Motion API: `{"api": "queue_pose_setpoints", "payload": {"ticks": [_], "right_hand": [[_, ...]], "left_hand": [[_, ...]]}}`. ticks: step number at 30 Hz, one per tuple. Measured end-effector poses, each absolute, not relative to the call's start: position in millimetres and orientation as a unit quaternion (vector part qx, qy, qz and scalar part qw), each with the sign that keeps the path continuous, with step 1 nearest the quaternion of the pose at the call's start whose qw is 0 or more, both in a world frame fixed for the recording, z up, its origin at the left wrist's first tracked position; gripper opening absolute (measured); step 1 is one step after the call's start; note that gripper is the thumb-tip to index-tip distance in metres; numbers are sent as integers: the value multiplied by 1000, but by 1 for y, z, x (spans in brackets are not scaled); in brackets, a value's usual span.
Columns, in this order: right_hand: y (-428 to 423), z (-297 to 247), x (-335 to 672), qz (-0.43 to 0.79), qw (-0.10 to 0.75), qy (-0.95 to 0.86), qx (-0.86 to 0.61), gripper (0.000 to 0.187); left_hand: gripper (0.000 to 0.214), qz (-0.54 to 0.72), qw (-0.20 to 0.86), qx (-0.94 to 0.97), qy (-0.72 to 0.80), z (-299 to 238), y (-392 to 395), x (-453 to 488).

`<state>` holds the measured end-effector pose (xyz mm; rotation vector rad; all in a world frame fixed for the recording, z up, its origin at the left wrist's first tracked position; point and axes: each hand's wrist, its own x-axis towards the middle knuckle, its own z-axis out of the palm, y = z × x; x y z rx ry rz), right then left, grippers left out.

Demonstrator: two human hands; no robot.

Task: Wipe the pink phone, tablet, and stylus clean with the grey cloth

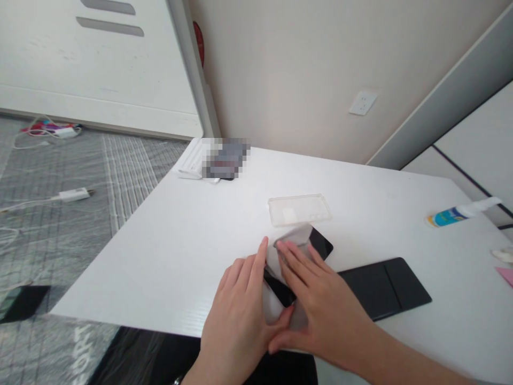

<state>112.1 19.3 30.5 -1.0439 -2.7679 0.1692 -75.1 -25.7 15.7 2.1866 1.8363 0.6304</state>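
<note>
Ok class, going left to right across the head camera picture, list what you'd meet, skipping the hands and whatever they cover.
white charger plug → clear phone case → black flat cover → blue and white tube → pink paper

Glossy black phone (323, 242), clear plastic case (298, 209)

Left hand (236, 315), right hand (320, 305) around smartphone (321, 241)

Pale printed letters (79, 350) reading "ORT" show on the grey floor mat (48, 240).
</note>
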Motion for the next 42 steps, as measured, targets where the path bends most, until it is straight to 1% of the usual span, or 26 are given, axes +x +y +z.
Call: {"api": "queue_pose_setpoints", "payload": {"ticks": [2, 3, 6, 8, 12, 14, 15, 18, 20, 21, 22, 23, 25, 26, 27, 30, 34, 35, 37, 40, 42], "right_hand": [[9, 31, 106, 95, 94, -936, -324, 119], [4, 31, 109, 100, 94, -940, -312, 118], [-5, 31, 129, 68, 77, -957, -271, 107], [-5, 33, 148, 35, 60, -963, -259, 104], [13, 34, 175, -25, 33, -940, -338, 94], [26, 32, 175, -45, 39, -922, -382, 88], [31, 32, 171, -48, 48, -916, -396, 87], [32, 29, 144, -28, 75, -910, -406, 100], [22, 26, 124, 5, 92, -926, -366, 113], [15, 25, 117, 19, 96, -937, -336, 116], [7, 24, 113, 28, 97, -947, -304, 114], [1, 24, 112, 29, 96, -955, -279, 108], [-9, 26, 121, 19, 90, -963, -253, 87], [-11, 28, 129, 17, 86, -965, -247, 81], [-11, 31, 138, 19, 82, -966, -245, 80], [0, 38, 162, 17, 58, -959, -277, 89], [27, 38, 166, -35, 42, -922, -383, 78], [32, 36, 160, -46, 47, -913, -403, 80], [35, 33, 143, -47, 57, -905, -420, 91], [23, 30, 117, 9, 73, -927, -367, 110], [9, 30, 112, 45, 83, -943, -319, 114]], "left_hand": [[109, 211, 96, 742, 629, 15, -26, -75], [110, 213, 100, 741, 629, 15, -26, -75], [112, 218, 139, 736, 626, 15, -27, -76], [112, 217, 151, 732, 628, 16, -27, -76], [104, 222, 134, 733, 629, 17, -26, -75], [103, 223, 134, 735, 626, 18, -25, -75], [103, 225, 133, 737, 624, 18, -25, -75], [106, 224, 116, 741, 623, 18, -25, -75], [107, 223, 98, 743, 624, 17, -26, -76], [108, 222, 95, 744, 623, 16, -26, -76], [107, 223, 95, 745, 622, 16, -26, -76], [107, 225, 98, 745, 620, 16, -26, -76], [107, 225, 114, 745, 617, 16, -26, -77], [107, 225, 121, 744, 617, 16, -26, -77], [107, 226, 124, 744, 617, 16, -25, -77], [105, 226, 122, 743, 619, 16, -24, -77], [103, 227, 110, 745, 617, 17, -23, -76], [102, 227, 107, 747, 616, 17, -24, -76], [100, 224, 100, 750, 615, 18, -24, -76], [100, 216, 79, 754, 616, 16, -25, -76], [100, 214, 76, 753, 617, 15, -25, -77]]}}
